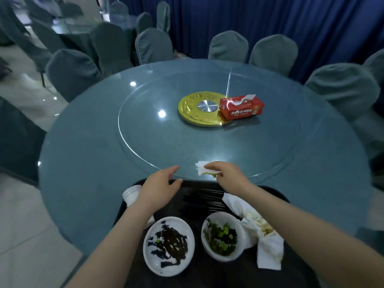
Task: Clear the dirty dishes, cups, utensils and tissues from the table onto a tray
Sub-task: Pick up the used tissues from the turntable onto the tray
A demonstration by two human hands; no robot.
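Right hand reaches forward over the far rim of the tray, its fingers pinched closed on a crumpled white tissue that shows a yellowish stain underneath. That tissue sits right at the near edge of the glass turntable on the round table; whether it is lifted clear of the glass cannot be told. The forearm runs in from the lower right, crossing above the tray's right side, wrist bent slightly downward.

Left hand is held out palm down with the fingers spread and loose, gripping nothing, its fingertips just past the tray's far rim. Its forearm comes in from the lower left and passes over the tray's left portion.

On the dark tray lie a white plate smeared with dark sauce, a white bowl with green and dark leftovers just to its right, a heap of used tissues against the bowl's right side, and black chopsticks across the far part. Stacked white cups lie tilted at the tray's far left corner, partly hidden by the left wrist.

At the middle of the turntable stands a gold disc with a red tissue box touching its right side. Covered chairs ring the table.
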